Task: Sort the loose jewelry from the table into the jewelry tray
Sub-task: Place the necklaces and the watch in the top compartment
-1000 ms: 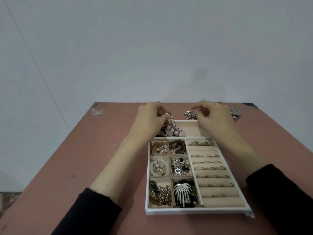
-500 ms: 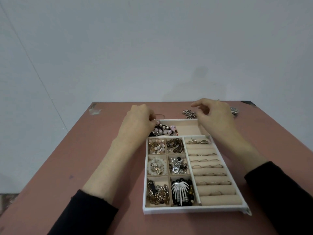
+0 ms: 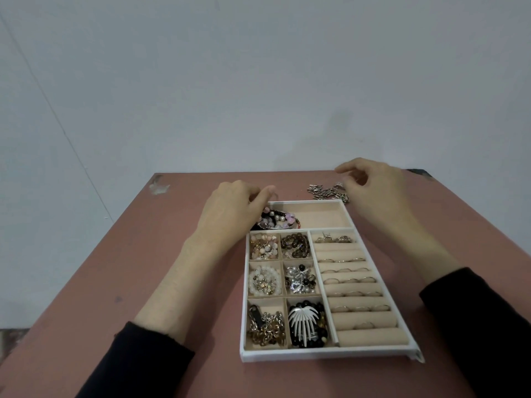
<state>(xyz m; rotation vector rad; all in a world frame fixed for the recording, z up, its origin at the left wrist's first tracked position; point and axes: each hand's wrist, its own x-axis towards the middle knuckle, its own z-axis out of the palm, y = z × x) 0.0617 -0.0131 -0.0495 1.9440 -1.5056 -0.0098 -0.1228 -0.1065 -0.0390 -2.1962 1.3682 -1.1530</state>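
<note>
A white jewelry tray (image 3: 321,354) sits on the reddish tabletop (image 3: 161,254), most compartments filled. The left hand (image 3: 232,209) rests at the tray's far-left corner over a beaded bracelet (image 3: 275,221); whether its grip holds anything I cannot tell. The right hand (image 3: 373,191), its grip loosely curled and empty, hovers beside loose silver jewelry (image 3: 327,192) behind the tray.

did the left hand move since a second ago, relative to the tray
Yes. The left hand has slid left and back toward the person: earlier its fingers reached over the tray's top compartment above the pink bead bracelet; now they sit at its far left corner.
</note>
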